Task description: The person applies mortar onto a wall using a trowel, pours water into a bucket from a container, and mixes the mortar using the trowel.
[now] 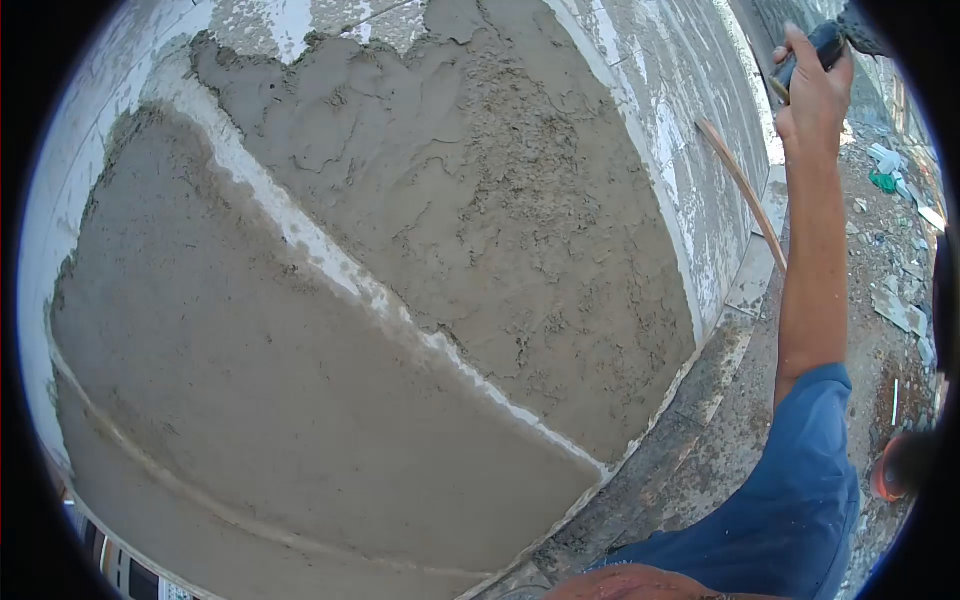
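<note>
My right hand (pixel 815 100) is raised at the upper right, at the end of an outstretched arm in a blue sleeve. Its fingers are wrapped round the dark handle of a trowel (pixel 828 45); most of the blade is dark and cut off by the edge of the view. Grey wet mortar (pixel 330 370) covers the wall to the left of the arm. Its lower left part is fairly smooth, while the mortar on the upper right (pixel 540 180) is rough and lumpy. A pale strip (pixel 300 235) runs diagonally between them. My left hand is out of view.
A thin wooden strip (pixel 742 190) leans near the wall's pale, patchy surface (pixel 680 110). Rubble and scraps lie on the ground to the right, with a green scrap (pixel 882 182) and a broken pale piece (pixel 900 310). A red object (pixel 882 472) stands at the right edge.
</note>
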Motion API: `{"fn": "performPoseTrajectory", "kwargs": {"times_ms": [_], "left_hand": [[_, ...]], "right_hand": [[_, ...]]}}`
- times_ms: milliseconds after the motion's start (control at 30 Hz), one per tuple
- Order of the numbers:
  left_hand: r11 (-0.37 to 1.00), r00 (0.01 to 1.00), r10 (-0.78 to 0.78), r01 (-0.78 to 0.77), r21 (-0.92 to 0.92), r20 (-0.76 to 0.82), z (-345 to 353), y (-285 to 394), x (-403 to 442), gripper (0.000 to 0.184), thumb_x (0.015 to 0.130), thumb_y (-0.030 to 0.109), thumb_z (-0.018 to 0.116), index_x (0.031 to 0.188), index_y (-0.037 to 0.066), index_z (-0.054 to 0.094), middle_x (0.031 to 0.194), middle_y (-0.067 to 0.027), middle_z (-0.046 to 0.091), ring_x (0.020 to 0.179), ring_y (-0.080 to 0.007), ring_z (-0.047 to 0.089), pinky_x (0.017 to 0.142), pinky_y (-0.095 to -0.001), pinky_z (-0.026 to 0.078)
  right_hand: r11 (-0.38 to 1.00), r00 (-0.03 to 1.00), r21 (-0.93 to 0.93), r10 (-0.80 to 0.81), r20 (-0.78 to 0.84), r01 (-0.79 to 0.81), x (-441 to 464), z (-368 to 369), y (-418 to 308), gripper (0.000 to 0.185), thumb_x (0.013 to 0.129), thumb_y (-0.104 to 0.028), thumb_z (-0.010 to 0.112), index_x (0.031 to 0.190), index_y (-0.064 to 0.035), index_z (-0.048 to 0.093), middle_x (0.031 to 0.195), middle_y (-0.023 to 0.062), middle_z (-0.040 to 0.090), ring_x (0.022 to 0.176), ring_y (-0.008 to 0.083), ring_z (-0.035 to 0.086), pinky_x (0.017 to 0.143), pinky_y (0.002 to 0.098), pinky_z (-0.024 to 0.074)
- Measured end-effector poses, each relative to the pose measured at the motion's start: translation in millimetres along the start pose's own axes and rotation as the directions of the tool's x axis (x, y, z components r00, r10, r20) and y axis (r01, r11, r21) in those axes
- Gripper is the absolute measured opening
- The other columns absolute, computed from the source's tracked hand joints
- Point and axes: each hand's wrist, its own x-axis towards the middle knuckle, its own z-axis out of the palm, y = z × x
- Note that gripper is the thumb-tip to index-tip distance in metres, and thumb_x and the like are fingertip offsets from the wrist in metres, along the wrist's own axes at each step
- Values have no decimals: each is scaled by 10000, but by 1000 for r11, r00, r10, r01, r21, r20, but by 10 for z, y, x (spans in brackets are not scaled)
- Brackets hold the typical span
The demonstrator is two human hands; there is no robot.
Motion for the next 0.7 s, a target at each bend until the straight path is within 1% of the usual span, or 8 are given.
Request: {"fn": "performPoseTrajectory", "kwargs": {"times_ms": [33, 100, 333, 367, 467, 500, 567, 700], "left_hand": [[1000, 1000, 7, -7, -4, -4, 24, -2, 4, 363, 748, 15, 492, 1080, -128, 461, 990, -260, 585, 739, -438, 657, 722, -607, 592], [1000, 1000, 18, -18, -12, -16, 72, 10, 6, 355, 748, 15, 492, 1072, -126, 460, 980, -257, 583, 735, -437, 655, 723, -607, 591], [998, 999, 10, -12, -55, -37, 208, 35, -10, 325, 749, 11, 492, 1046, -118, 456, 945, -249, 576, 720, -430, 649, 728, -610, 588], [998, 999, 12, -14, -62, -36, 222, 59, -33, 321, 749, 11, 492, 1042, -117, 456, 940, -248, 575, 717, -429, 648, 729, -610, 587], [997, 999, 5, -8, -75, -39, 237, 117, -112, 309, 750, 10, 492, 1030, -113, 454, 925, -244, 572, 711, -426, 645, 731, -611, 586], [997, 999, -3, 0, -78, -39, 234, 116, -150, 304, 750, 9, 492, 1026, -112, 454, 920, -243, 571, 709, -425, 644, 732, -611, 585], [996, 999, -9, 6, -86, -34, 229, 105, -200, 296, 750, 8, 492, 1019, -110, 453, 910, -240, 569, 704, -424, 642, 734, -612, 585], [995, 1000, 22, -24, -95, -15, 62, 36, -240, 280, 751, 6, 492, 1004, -105, 451, 890, -236, 566, 696, -420, 639, 737, -613, 583]], "right_hand": [[978, 983, -171, -140, -118, 118, 222, 50, -12, 518, 852, -134, 736, 1266, -28, 443, 825, 105, 652, 685, 225, 661, 610, 344, 523], [917, 930, -286, -331, -158, 278, 571, 201, -162, 810, 925, -61, 523, 1582, -61, 48, 1535, 312, 312, 1344, 445, 432, 1107, 473, 363], [839, 898, -404, -432, -88, 364, 287, 1104, 268, 792, 938, -22, 487, 1584, -76, 33, 1424, 379, 419, 1219, 455, 555, 1001, 500, 462], [571, 592, -635, -777, -214, 520, 223, 1446, 769, 725, 818, -85, 659, 1481, -78, 364, 1233, 259, 633, 1079, 405, 647, 955, 440, 485], [715, 905, -619, -425, -16, 325, -723, 2304, 1451, 567, 853, -176, 680, 1353, -104, 422, 887, 187, 691, 744, 365, 693, 674, 464, 541], [730, 984, -661, -106, 145, 176, -1209, 2605, 1651, 538, 856, -137, 662, 1348, -141, 443, 900, 161, 677, 801, 337, 683, 699, 465, 535], [746, 618, -652, 451, 644, 135, -2296, 2691, 1558, 609, 825, -170, 620, 1404, -235, 440, 994, 220, 697, 941, 441, 664, 804, 527, 517], [811, -4, -349, 393, 919, -469, -4273, 988, -36, 617, 815, -204, 652, 1394, -193, 439, 1082, 211, 656, 987, 402, 647, 878, 419, 503]]}}
